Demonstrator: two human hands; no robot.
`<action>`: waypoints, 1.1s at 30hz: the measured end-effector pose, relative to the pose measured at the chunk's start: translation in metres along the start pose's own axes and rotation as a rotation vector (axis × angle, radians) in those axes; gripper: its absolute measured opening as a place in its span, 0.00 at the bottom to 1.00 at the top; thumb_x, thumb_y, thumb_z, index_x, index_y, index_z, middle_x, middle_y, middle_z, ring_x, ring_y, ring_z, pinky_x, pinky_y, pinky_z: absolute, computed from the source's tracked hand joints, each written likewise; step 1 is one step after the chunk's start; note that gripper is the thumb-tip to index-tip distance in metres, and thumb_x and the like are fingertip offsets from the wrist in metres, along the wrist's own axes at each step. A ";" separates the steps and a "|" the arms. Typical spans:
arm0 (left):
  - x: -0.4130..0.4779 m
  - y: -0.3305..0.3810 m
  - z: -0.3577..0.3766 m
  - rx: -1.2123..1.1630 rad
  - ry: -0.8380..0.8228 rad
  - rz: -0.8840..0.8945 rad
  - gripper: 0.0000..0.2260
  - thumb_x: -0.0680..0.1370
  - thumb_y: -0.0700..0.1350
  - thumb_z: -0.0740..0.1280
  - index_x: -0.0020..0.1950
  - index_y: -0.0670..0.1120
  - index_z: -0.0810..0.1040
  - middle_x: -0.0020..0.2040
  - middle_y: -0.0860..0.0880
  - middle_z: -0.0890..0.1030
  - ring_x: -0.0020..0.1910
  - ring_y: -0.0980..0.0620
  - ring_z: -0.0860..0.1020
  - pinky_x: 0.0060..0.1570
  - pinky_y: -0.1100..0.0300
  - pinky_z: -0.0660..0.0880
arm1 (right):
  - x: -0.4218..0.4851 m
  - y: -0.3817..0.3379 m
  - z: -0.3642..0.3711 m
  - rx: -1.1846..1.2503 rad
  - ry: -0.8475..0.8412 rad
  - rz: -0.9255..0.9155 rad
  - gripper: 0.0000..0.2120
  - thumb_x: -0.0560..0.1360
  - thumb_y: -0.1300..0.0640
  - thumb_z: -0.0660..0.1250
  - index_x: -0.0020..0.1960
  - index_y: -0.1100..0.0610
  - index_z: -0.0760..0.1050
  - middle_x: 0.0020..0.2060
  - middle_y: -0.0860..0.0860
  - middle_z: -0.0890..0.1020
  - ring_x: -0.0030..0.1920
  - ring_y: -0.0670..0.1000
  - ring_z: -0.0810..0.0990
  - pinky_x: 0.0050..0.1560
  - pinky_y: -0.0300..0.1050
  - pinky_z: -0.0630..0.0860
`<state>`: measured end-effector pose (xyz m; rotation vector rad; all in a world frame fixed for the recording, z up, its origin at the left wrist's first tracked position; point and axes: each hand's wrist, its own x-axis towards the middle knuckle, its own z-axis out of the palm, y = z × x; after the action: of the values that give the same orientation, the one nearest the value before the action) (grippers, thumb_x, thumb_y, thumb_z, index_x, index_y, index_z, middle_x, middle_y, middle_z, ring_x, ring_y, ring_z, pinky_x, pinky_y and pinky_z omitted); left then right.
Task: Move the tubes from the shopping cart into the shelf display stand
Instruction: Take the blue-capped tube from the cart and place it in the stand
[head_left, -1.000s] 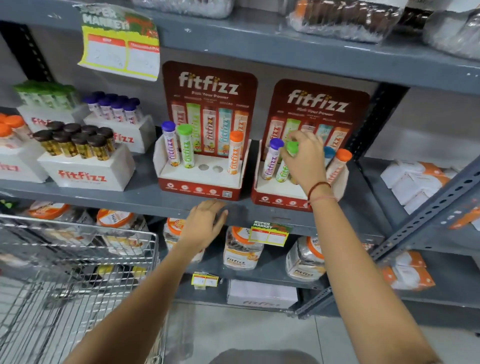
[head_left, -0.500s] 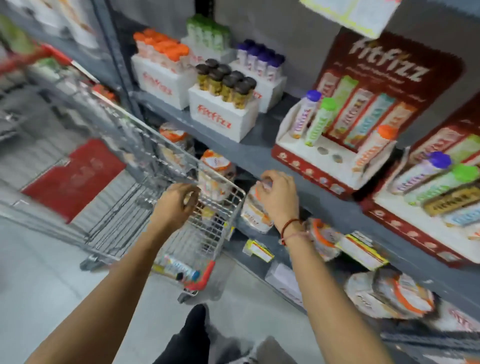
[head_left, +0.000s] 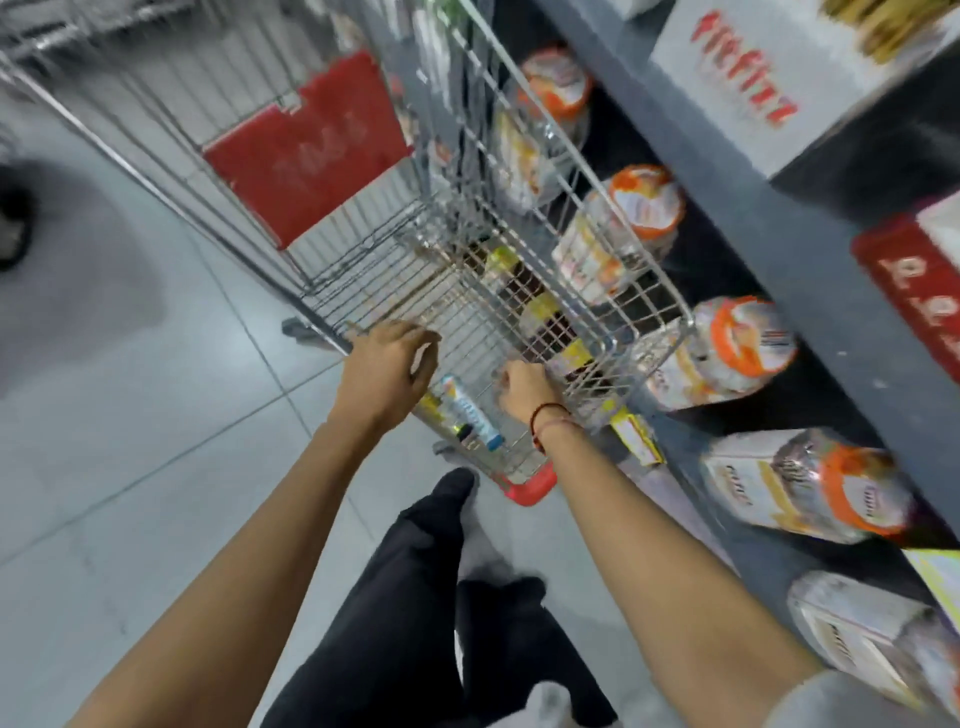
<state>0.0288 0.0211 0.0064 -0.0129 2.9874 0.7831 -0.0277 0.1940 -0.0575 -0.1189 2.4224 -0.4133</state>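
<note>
- Both hands are down inside the shopping cart (head_left: 519, 171) now, reaching over its near wire edge.
- Left hand (head_left: 387, 366) hovers with fingers loosely spread, holding nothing, just above the tubes (head_left: 462, 413).
- The tubes lie flat on the cart floor at the near end, close to the red corner bumper (head_left: 530, 486), between the two hands.
- Right hand (head_left: 524, 387) is curled tight, knuckles up; whether anything sits inside that fist I cannot tell.
- Tight on the right: the cart's wire side stands just beside the shelf (head_left: 779, 249), with jars (head_left: 727, 353) on the lower level right behind the mesh.
- Open floor (head_left: 130, 415) to the left, grey tiles, plenty of room there.
- Compared with half a second ago, the view has swung down off the display stands; only a red corner of one (head_left: 914, 291) shows at the right edge.
- The right hand was by the shelf edge then; now it is inside the cart, and the left has dropped lower too.
</note>
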 end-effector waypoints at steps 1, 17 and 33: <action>0.000 -0.002 0.003 0.028 -0.002 0.008 0.09 0.78 0.41 0.62 0.54 0.41 0.79 0.52 0.41 0.82 0.52 0.39 0.77 0.51 0.44 0.75 | 0.008 0.001 0.013 -0.035 -0.069 0.017 0.09 0.76 0.61 0.63 0.54 0.64 0.76 0.55 0.62 0.80 0.56 0.61 0.78 0.55 0.51 0.77; 0.004 -0.008 0.025 0.182 0.065 -0.042 0.13 0.79 0.47 0.57 0.47 0.43 0.79 0.41 0.45 0.84 0.44 0.43 0.78 0.44 0.50 0.72 | 0.068 0.019 0.106 -0.119 -0.297 0.306 0.26 0.70 0.59 0.73 0.65 0.63 0.70 0.60 0.58 0.78 0.60 0.55 0.78 0.44 0.42 0.73; 0.001 -0.001 0.020 0.184 0.085 -0.059 0.07 0.75 0.43 0.64 0.43 0.42 0.80 0.39 0.43 0.84 0.41 0.41 0.79 0.42 0.52 0.72 | 0.038 0.009 0.018 0.101 0.005 0.155 0.16 0.72 0.59 0.70 0.56 0.64 0.76 0.55 0.61 0.81 0.53 0.59 0.81 0.44 0.46 0.79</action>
<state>0.0284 0.0300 -0.0121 -0.1283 3.1105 0.5123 -0.0457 0.1909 -0.0962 0.1128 2.3900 -0.4638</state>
